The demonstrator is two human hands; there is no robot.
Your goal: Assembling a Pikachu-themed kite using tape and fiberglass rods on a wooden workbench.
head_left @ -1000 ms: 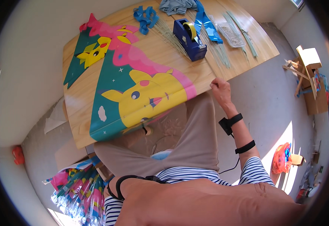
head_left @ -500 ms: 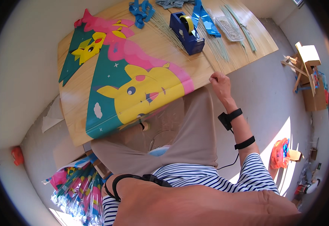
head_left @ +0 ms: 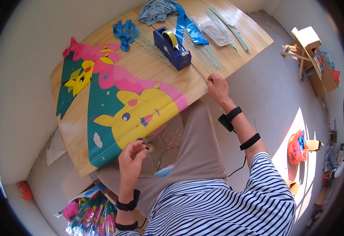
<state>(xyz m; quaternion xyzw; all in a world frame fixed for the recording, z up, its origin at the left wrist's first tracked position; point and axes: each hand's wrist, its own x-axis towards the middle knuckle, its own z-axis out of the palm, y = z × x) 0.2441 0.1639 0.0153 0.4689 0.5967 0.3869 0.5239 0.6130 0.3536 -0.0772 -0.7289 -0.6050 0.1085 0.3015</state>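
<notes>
Where flat: bright cartoon kite (head_left: 128, 106).

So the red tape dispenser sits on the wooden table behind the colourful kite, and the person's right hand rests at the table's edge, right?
Not quite: the tape dispenser is dark blue, not red, as the head view shows. It does sit on the wooden table behind the colourful kite, and the right hand rests at the table's edge.

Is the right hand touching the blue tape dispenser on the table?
Apart. The head view shows bare table between the right hand and the blue tape dispenser.
</notes>
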